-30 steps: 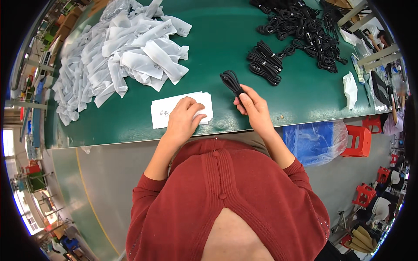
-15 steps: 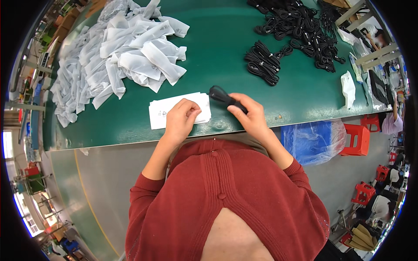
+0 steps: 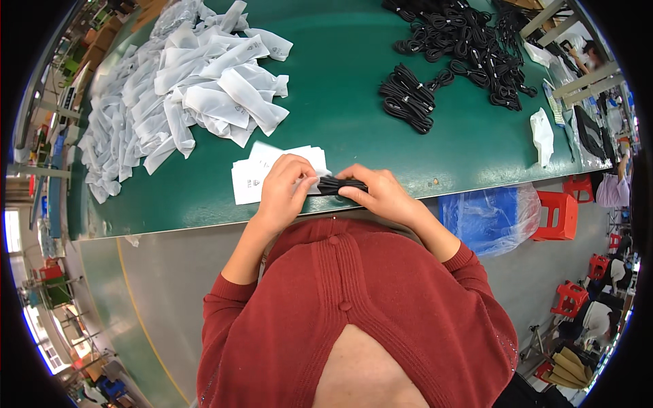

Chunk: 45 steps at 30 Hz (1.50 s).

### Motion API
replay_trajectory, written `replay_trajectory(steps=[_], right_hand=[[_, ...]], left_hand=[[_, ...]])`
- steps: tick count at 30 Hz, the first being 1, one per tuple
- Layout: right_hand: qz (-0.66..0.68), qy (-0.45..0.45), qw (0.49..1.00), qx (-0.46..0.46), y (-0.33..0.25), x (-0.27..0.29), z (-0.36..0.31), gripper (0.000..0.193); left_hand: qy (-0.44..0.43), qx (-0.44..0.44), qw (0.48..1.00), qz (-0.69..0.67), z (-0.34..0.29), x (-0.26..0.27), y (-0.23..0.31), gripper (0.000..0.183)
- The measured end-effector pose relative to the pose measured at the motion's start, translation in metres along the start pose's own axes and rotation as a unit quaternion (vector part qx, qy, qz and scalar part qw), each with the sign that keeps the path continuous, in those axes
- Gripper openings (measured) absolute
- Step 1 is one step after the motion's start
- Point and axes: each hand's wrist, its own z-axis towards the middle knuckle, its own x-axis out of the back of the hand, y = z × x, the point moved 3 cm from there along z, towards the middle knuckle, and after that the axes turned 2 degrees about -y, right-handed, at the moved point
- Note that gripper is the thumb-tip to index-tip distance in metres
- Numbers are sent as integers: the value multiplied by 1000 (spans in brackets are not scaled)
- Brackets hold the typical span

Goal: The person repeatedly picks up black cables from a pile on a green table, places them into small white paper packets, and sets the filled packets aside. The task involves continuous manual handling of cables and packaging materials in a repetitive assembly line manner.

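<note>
My right hand is closed around a coiled black cable, its looped end pointing left. My left hand, fingers pinched, holds a white plastic bag that slants up from a stack of flat white bags at the table's front edge. The cable's left end meets the bag at my left fingertips; how far it reaches inside is hidden by the fingers.
A big heap of filled whitish bags covers the table's left side. Several bundled black cables lie at the right, with a larger cable pile behind. Below the right edge stands a plastic-lined blue bin beside a red stool.
My right hand has brought the cable left and down to my left hand. One bag has been lifted askew off the stack by the left fingers.
</note>
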Motion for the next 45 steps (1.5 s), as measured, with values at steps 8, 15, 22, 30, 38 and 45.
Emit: replay_trajectory(steps=[8,15,22,30,38,45], right_hand=[[-9,152,981,117,-3,-10,13,26],[321,244,907,123,-22,-15,21,27],[-80,341,932,96,8,66,-12,3],[-31,-45,928,-368,58,137,-145,26],[-160,315,934,-63,43,132,-50,20],[-383,298,874,-26,82,116,41,23]], left_hand=[[12,-91,992,87,15,7,18,10],[24,86,960,-266,35,18,8,11],[155,40,891,-425,106,106,-49,28],[208,24,978,5,60,104,-52,21],[-9,17,999,34,22,31,-17,20],[-53,-15,992,114,8,-3,-21,21]])
